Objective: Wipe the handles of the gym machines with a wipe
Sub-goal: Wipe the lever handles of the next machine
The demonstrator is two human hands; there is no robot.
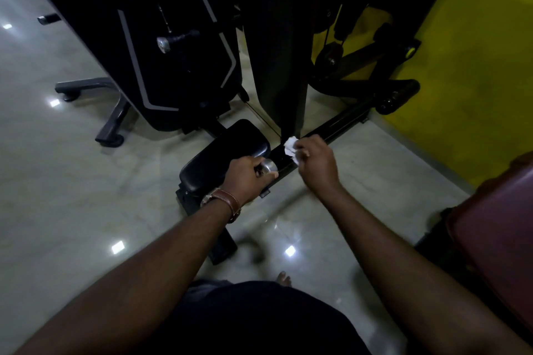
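Both of my arms reached forward over the pale polished tile floor (pixel 86 181). Nearest, a brown leather watch strap (pixel 230 204) circled the left wrist. My left hand (pixel 248 174) had its fingers curled around a handle with a round silver metal end cap (pixel 269 166), the cap poking out on the right of the fist; the grip itself was hidden under the fingers. Just right of it, my right hand (pixel 315 161) pinched a crumpled white wipe (pixel 291 147) between thumb and fingertips, the other fingers folded in. The wipe hung near the cap but apart from it, over a long black steel base rail (pixel 340 127) running away to the far right.

Beyond the left hand lay a black padded rectangular seat cushion (pixel 230 150), and farther still a black shrouded weight-stack machine with grey trim lines (pixel 173 52), a second silver-tipped black handle (pixel 176 39) jutting from it. A yellow wall (pixel 476 52) closed the far right.

To do this step well, I judged the left hand should steady the handle while the wipe wrapped the cap and then the grip, twisting all the way around. The left fingers would need to shift so the covered part got cleaned too.
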